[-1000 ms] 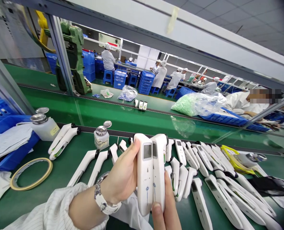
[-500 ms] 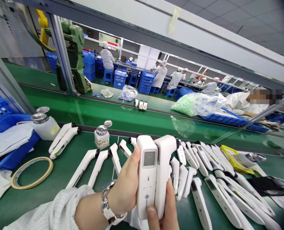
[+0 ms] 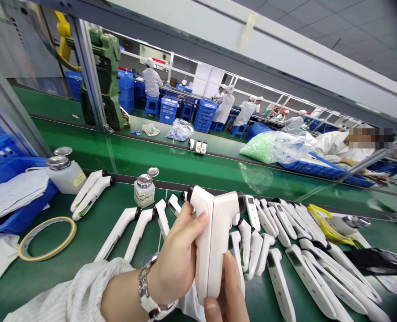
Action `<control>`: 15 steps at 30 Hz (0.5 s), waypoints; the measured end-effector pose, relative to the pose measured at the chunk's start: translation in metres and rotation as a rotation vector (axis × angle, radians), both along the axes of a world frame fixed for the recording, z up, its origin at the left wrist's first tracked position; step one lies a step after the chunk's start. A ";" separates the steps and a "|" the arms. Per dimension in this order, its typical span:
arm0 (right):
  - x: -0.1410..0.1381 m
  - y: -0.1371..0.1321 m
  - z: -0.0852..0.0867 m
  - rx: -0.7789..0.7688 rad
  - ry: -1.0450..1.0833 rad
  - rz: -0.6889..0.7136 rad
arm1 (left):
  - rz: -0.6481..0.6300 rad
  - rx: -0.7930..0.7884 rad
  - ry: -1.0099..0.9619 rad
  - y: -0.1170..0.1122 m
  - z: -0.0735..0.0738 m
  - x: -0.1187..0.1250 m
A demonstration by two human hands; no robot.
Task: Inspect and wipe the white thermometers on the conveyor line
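Two white infrared thermometers are held upright side by side in front of me, their flat faces pressed together and their black-tipped heads pointing apart. My left hand [image 3: 180,252] is wrapped round the left thermometer [image 3: 203,232], thumb on its upper body. My right hand [image 3: 230,290] grips the lower end of the right thermometer [image 3: 220,237], its thumb at the bottom where the two meet. Their screens are hidden. Beyond my hands, several more white thermometers [image 3: 252,250] lie on the green bench [image 3: 94,228].
At the left are a roll of tape [image 3: 47,258], a blue crate [image 3: 52,197] with papers and a white bottle [image 3: 66,176]. A clear bottle [image 3: 144,192] stands behind. A yellow bag [image 3: 322,223] lies at right. A co-worker's sleeve [image 3: 331,143] shows beyond the conveyor belt [image 3: 171,163].
The left thermometer has been turned, so its screen no longer faces me and its head points left. Both thermometers now meet along their flat faces; both hands keep their hold.
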State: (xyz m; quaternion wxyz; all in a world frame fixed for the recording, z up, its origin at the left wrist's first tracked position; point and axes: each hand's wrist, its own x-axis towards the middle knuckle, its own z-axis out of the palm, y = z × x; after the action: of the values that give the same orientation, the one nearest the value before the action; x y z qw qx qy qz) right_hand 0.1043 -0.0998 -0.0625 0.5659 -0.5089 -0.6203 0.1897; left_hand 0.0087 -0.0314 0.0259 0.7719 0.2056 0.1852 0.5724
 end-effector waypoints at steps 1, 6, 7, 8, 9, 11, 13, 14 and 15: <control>0.001 0.000 0.000 -0.007 0.011 0.003 | -0.006 0.003 -0.002 0.000 0.000 -0.001; 0.003 0.002 -0.004 0.015 0.053 0.016 | -0.012 0.019 0.016 0.000 0.001 -0.001; 0.003 0.002 -0.005 0.019 0.060 0.014 | -0.011 0.026 0.025 0.001 0.000 0.000; 0.004 0.002 -0.008 0.019 0.067 0.003 | -0.012 0.034 0.036 0.001 0.000 0.000; 0.004 0.001 -0.011 0.016 0.074 -0.012 | -0.017 0.041 0.049 0.002 -0.001 0.000; 0.007 -0.001 -0.018 0.003 0.092 -0.034 | -0.037 0.054 0.067 0.003 -0.002 0.001; 0.011 -0.004 -0.027 -0.020 0.112 -0.026 | -0.061 0.060 0.080 0.003 -0.004 0.001; 0.014 -0.005 -0.030 -0.036 0.120 -0.016 | -0.069 0.064 0.084 0.003 -0.005 0.001; 0.016 -0.006 -0.033 -0.052 0.128 -0.010 | -0.071 0.068 0.086 0.003 -0.005 0.001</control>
State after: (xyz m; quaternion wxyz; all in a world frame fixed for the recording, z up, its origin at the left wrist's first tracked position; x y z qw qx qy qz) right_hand 0.1199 -0.1063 -0.0951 0.5918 -0.5136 -0.5751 0.2350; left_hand 0.0100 -0.0280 0.0208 0.7755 0.2627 0.1913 0.5412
